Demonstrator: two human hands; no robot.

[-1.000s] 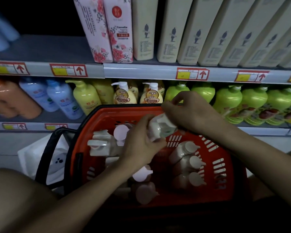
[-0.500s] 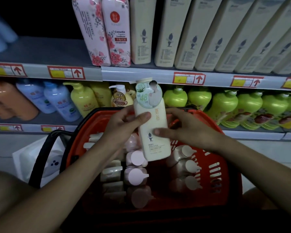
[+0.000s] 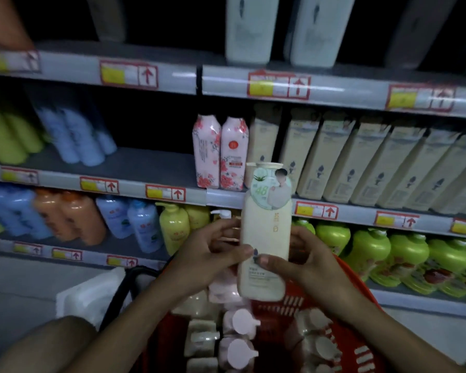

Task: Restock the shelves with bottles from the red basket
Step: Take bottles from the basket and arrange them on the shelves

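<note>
While upright, cream bottle sits between both hands.

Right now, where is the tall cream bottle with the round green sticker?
In the head view, the tall cream plastic bottle is upright at centre, held by the left hand and right hand, above the red plastic basket.

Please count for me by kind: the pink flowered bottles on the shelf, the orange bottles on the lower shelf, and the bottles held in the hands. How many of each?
pink flowered bottles: 2
orange bottles: 2
cream bottle, held by left hand and right hand: 1
Total: 5
</note>
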